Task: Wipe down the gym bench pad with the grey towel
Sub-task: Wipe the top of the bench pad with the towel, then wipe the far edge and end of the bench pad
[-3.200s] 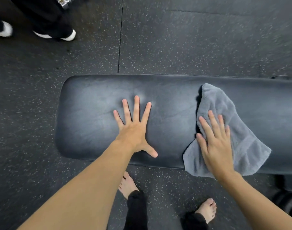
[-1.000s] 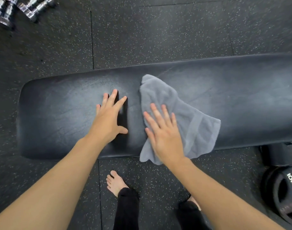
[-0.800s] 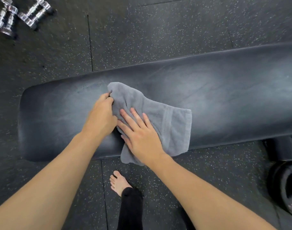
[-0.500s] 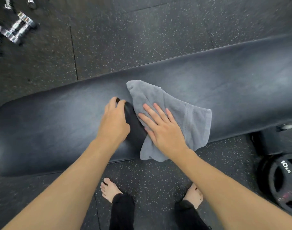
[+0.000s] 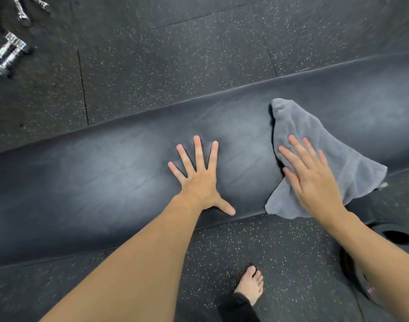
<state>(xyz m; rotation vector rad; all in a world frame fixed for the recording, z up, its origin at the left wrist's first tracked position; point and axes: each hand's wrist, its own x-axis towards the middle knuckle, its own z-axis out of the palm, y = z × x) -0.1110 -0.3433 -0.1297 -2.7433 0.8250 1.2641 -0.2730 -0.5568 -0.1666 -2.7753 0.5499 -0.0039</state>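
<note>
Two bare hands are on the long black padded gym bench pad point(image 5: 106, 182), which runs across the view from the lower left to the upper right. At the far left, on the dark speckled rubber floor point(image 5: 175, 54), lie several chrome dumbbells point(image 5: 7, 54); they are blurred and cut by the frame edge, so I cannot count them exactly. Next comes the left hand point(image 5: 200, 182), flat on the pad with all five fingers spread wide, holding nothing. Well apart from it to the right is the right hand point(image 5: 312, 182), also flat and open with fingers extended, and it presses on the one grey terry towel point(image 5: 338, 156). This towel lies crumpled on the pad, its upper end bunched toward the far edge and its lower corner hanging over the near edge. Below, one bare foot point(image 5: 251, 284) stands on the floor, and a black weight plate point(image 5: 398, 238) is partly visible behind the right forearm.
</note>
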